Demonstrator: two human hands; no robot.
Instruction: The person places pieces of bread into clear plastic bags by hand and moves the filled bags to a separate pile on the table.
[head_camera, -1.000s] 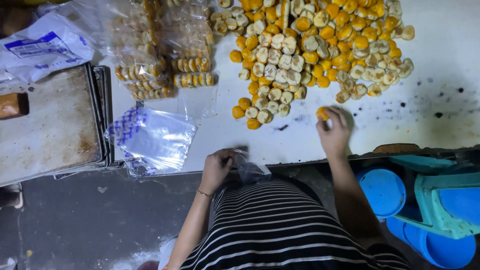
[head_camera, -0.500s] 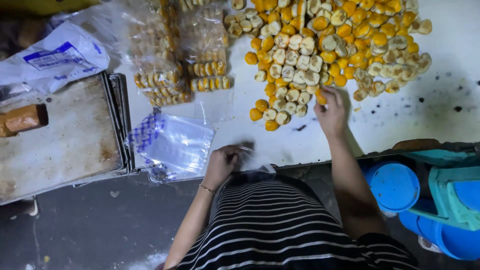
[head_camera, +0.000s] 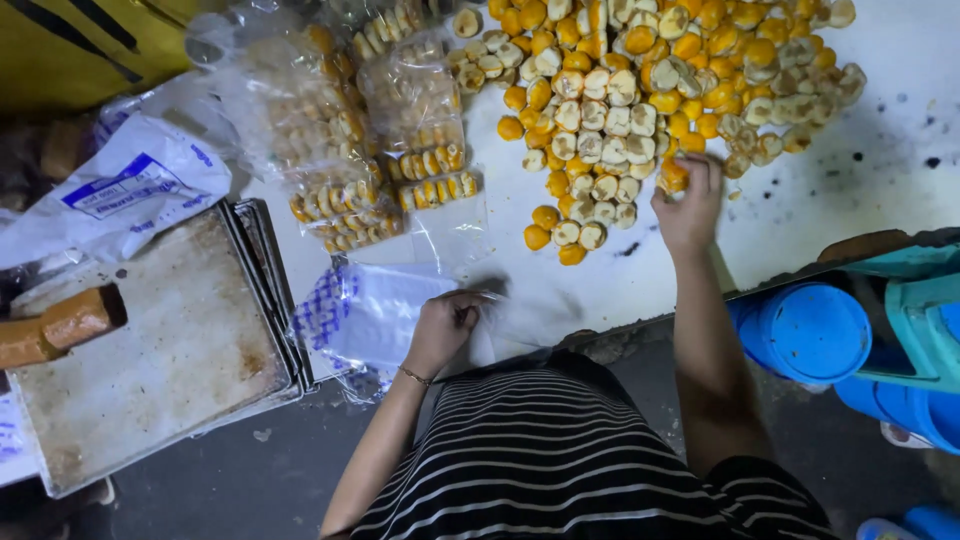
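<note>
A big heap of small round yellow and cream pastries (head_camera: 640, 90) lies on the white table (head_camera: 880, 170). My right hand (head_camera: 688, 195) reaches into the near edge of the heap, its fingers closed around one yellow pastry (head_camera: 672, 178). My left hand (head_camera: 446, 322) rests at the table's front edge, pinching the top of a stack of clear plastic bags with blue print (head_camera: 370, 315). Filled clear bags of pastries (head_camera: 375, 150) lie behind the stack.
A worn metal tray (head_camera: 150, 350) with a brown wooden-handled tool (head_camera: 60, 325) sits at the left. A white and blue plastic wrapper (head_camera: 120, 190) lies behind it. Blue round stools and a teal box (head_camera: 850, 330) stand at the right, beside my striped lap.
My right hand has moved forward from the table's front into the heap and closed on a pastry. My left hand stayed at the bag stack. The view shifted.
</note>
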